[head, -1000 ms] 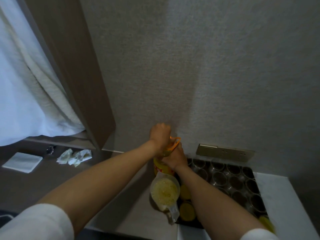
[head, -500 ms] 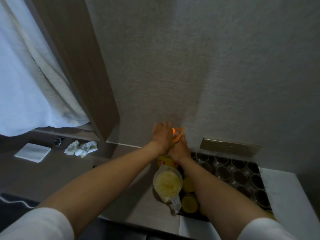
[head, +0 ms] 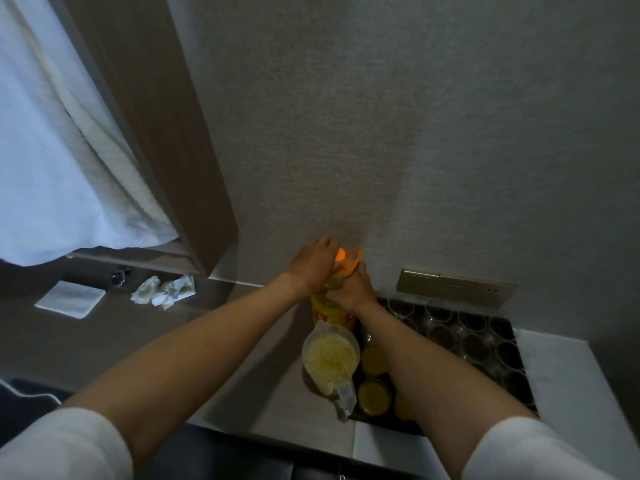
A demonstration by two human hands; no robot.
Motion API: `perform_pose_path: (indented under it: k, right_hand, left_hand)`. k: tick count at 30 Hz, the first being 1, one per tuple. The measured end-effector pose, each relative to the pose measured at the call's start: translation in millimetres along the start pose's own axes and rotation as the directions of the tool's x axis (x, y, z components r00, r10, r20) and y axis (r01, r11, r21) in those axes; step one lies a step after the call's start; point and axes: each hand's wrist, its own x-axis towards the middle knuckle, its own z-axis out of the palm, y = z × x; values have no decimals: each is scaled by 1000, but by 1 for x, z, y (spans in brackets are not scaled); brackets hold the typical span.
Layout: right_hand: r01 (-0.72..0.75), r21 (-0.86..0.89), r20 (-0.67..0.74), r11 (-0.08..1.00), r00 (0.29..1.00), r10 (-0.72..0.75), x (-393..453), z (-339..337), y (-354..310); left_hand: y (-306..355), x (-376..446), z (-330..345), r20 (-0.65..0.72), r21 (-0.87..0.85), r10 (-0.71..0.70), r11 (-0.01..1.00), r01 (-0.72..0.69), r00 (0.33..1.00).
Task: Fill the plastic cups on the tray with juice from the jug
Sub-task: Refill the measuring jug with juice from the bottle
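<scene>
Grey wall fills most of what I can see, and below it a pale surface (head: 277,403) carries a dark tray (head: 516,368) of clear plastic cups (head: 446,336), most of them empty, with a few near the front edge already holding yellow juice (head: 372,360). Just left of the tray stands the jug (head: 329,358), upright, its mouth facing up and part full of foamy juice, with its spout pointing back toward the person. Behind the jug a yellow juice bottle (head: 332,313) stands upright, its long axis vertical and its neck pointing up toward the wall. The right hand (head: 353,289) grips the bottle's neck, fingers curled round it, while the left hand (head: 311,263) wraps over the orange cap (head: 341,254). I would judge this a capping or uncapping step: it goes best with the bottle kept pressed down and plumb, twisting the cap only, elbows clear of the jug.
</scene>
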Motion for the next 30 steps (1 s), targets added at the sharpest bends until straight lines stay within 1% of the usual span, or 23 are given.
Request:
perform_pose_path:
  k: [3, 6, 8, 11, 12, 14, 15, 17, 18, 19, 21, 24, 27, 28, 30]
  right_hand:
    - [21, 1, 26, 1000, 999, -21, -2, -4, 1]
    - [35, 19, -10, 999, 999, -35, -9, -7, 5]
    - [-4, 82, -52, 997, 999, 8, -14, -7, 12]
    - [10, 101, -27, 995, 1000, -7, -26, -3, 26]
    - [10, 115, -29, 993, 1000, -7, -33, -2, 28]
    - [-17, 168, -73, 986, 997, 29, -46, 4, 34]
    - [-41, 210, -114, 977, 991, 66, -53, 7, 35]
    - [-75, 294, -196, 953, 971, 137, -69, 14, 37]
    - [-84, 317, -214, 945, 964, 157, -77, 16, 37]
    - [-82, 333, -221, 939, 962, 162, -84, 19, 38]
    - [-66, 365, -223, 929, 962, 156, -99, 24, 40]
    - [-108, 369, -178, 923, 967, 184, -119, 30, 44]
    - [-184, 291, -147, 939, 961, 234, -137, 39, 52]
    - [-199, 257, -164, 946, 955, 246, -141, 42, 55]
    - [-213, 222, -171, 952, 952, 253, -149, 45, 61]
  left_hand:
    - [-3, -8, 0, -10, -170, -36, 985, 34, 999]
    - [1, -18, 4, -31, -251, -54, 967, 45, 998]
    - [4, -28, 4, -70, -328, -86, 943, 58, 994]
    - [10, -46, 3, -148, -408, -156, 909, 84, 977]
    - [12, -53, 5, -155, -432, -184, 896, 101, 971]
    - [15, -69, 12, -124, -469, -227, 871, 144, 966]
    - [15, -76, 18, -93, -486, -266, 853, 189, 960]
    - [13, -89, 31, -44, -514, -364, 807, 291, 930]
    - [13, -95, 37, -36, -517, -390, 795, 317, 920]
    - [15, -103, 40, -26, -508, -382, 801, 317, 924]
    - [21, -116, 43, 5, -471, -309, 838, 275, 951]
    - [21, -128, 48, 147, -358, -140, 915, 185, 979]
    - [19, -134, 59, 289, -131, 10, 991, 29, 957]
    - [21, -135, 61, 334, -75, 36, 997, -11, 942]
    - [24, -135, 66, 410, -10, 42, 999, -42, 911]
